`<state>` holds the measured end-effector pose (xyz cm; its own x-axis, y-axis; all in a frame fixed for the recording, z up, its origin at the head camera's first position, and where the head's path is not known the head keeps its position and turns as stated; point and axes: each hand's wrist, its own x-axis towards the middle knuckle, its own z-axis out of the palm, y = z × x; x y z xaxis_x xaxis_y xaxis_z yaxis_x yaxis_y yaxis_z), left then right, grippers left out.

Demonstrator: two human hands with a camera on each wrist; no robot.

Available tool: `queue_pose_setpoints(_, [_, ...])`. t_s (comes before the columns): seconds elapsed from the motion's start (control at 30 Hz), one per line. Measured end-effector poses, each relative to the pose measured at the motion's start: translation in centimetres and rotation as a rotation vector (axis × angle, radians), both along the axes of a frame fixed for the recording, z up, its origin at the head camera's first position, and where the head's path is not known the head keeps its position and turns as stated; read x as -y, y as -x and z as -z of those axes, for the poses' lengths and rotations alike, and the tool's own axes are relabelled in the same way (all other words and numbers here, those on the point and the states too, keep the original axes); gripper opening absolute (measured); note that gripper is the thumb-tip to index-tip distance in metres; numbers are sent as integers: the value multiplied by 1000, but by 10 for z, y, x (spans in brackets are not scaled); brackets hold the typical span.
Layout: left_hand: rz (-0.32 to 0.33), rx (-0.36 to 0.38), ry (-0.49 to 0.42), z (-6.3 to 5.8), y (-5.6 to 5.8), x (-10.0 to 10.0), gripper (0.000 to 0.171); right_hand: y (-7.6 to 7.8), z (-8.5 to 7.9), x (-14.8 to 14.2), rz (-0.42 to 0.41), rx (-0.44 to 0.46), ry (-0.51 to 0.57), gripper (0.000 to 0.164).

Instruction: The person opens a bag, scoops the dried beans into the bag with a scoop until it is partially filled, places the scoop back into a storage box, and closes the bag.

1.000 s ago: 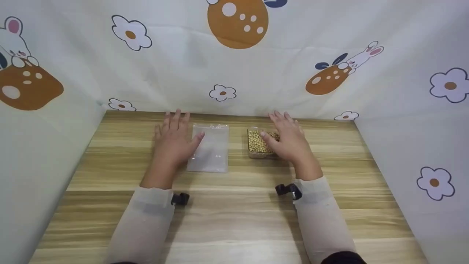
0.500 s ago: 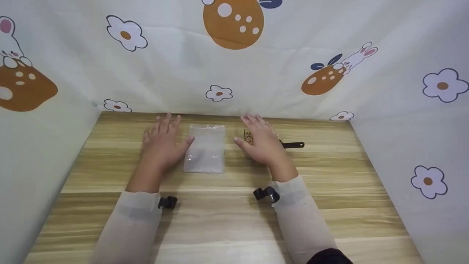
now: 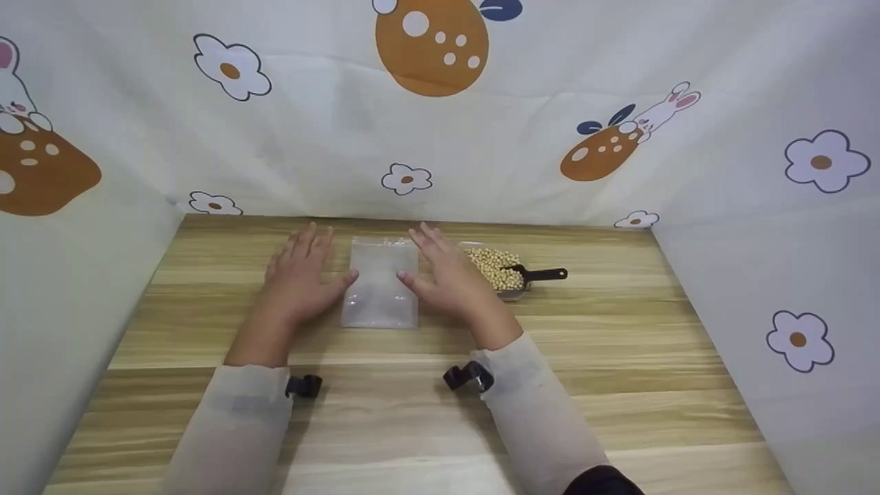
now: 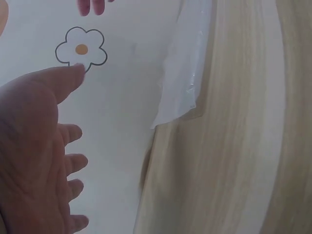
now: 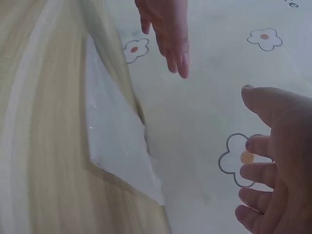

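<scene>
A flat transparent zip bag (image 3: 379, 292) lies on the wooden tabletop between the hands. My left hand (image 3: 297, 278) is at its left side, fingers extended and thumb at the bag's left edge. On the other side, my right hand (image 3: 450, 282) has straight fingers and its thumb near the bag's right edge. Both wrist views show the hands off the table, apart from the bag (image 5: 114, 131). Right of my right hand is a clear box (image 3: 514, 297) of pale yellow beans (image 3: 493, 265), partly hidden by that hand. A black scoop (image 3: 546, 274) rests in the beans, handle pointing right.
A pale printed cloth (image 3: 330, 137) with flowers and rabbits rises behind the table and along both sides. Wood-grain tabletop (image 3: 385, 426) extends in front of the bag and right of the box.
My right hand has moved left from over the bean box to the bag's right edge, uncovering the beans and scoop. My left hand has shifted slightly left. Bag and box look still.
</scene>
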<state>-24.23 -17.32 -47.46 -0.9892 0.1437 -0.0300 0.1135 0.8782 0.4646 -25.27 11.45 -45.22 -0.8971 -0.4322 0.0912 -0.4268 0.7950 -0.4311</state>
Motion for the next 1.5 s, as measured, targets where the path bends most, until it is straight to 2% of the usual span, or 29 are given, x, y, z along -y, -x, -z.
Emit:
queue_pose_setpoints(0.17, [51,54,-14,8,2,2,99,-2,11,8,-33,45,-7,85])
queue_pose_setpoints(0.43, [130,106,-32,17,1,-2,97,-7,25,17,-40,145,-28,86])
queue_pose_setpoints(0.57, [155,153,-35,18,-1,-4,95,-7,33,18,-31,191,-53,86])
queue_pose_setpoints(0.83, [230,171,-12,18,-3,-7,90,-7,42,15,-4,248,-113,85])
queue_pose_setpoints(1.07, [225,213,-19,21,-3,-7,92,-5,44,16,-13,242,-137,85])
queue_pose_setpoints(1.5, [223,211,-3,25,-2,-7,93,-4,47,17,-19,222,-147,89])
